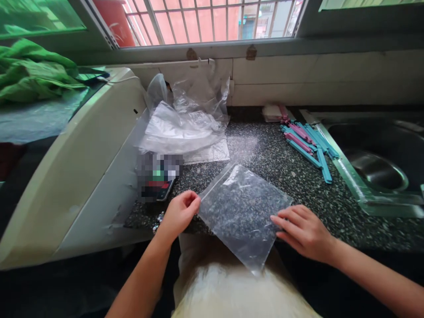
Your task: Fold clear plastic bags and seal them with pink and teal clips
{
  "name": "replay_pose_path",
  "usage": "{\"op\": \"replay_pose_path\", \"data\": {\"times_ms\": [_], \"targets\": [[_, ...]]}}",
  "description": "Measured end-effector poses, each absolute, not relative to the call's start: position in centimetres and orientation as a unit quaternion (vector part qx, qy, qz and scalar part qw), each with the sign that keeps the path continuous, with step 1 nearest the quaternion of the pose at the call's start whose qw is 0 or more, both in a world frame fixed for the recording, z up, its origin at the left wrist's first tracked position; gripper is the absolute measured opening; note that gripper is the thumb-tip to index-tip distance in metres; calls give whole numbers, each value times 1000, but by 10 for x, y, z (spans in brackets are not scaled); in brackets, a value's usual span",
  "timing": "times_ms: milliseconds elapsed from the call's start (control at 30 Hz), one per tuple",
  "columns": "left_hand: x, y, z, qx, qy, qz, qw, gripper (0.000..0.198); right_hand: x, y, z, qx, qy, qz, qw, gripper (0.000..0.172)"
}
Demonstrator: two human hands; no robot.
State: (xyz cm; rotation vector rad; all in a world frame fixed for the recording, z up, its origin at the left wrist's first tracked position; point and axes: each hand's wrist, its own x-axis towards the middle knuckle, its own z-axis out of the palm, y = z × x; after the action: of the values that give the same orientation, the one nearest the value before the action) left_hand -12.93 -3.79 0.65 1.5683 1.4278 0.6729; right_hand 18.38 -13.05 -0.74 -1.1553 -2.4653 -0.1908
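Note:
A clear plastic zip bag (243, 210) is stretched slantwise between my hands over the counter's front edge, with its lower corner hanging above my lap. My left hand (180, 214) pinches the bag's left corner, near the end of its zip strip. At the opposite side, my right hand (303, 232) grips the bag's right edge; its thumb is mostly hidden. The bag lies flat and see-through, with the dark speckled countertop showing behind it.
Crumpled clear plastic bags (185, 128) lie at the back. A phone (162, 187), partly blurred, sits by a white appliance (99, 176). Blue and pink plastic sealing clips (309, 141) are piled beside a steel sink (377, 172). Green cloth (36, 70) rests at left.

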Motion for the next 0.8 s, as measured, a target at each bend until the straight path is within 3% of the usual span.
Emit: {"op": "replay_pose_path", "data": {"times_ms": [100,200,300,467,567,800], "targets": [[-145,-65,2,657,560,214,457,29,181,-155,-20,-414,-889,-84,175,34],[-166,-74,5,742,494,141,431,26,182,-161,-28,-422,-885,-109,164,32],[-184,-66,7,824,434,165,324,20,187,-161,-33,-419,-880,-134,178,32],[-181,-55,-6,929,328,118,125,47,192,-166,-36,-423,-869,-138,215,33],[-165,-57,-18,952,276,120,45,54,192,-169,-36,-437,-859,-125,238,32],[-146,-57,-29,945,256,197,51,29,198,-164,-27,-465,-839,-52,279,22]]}}
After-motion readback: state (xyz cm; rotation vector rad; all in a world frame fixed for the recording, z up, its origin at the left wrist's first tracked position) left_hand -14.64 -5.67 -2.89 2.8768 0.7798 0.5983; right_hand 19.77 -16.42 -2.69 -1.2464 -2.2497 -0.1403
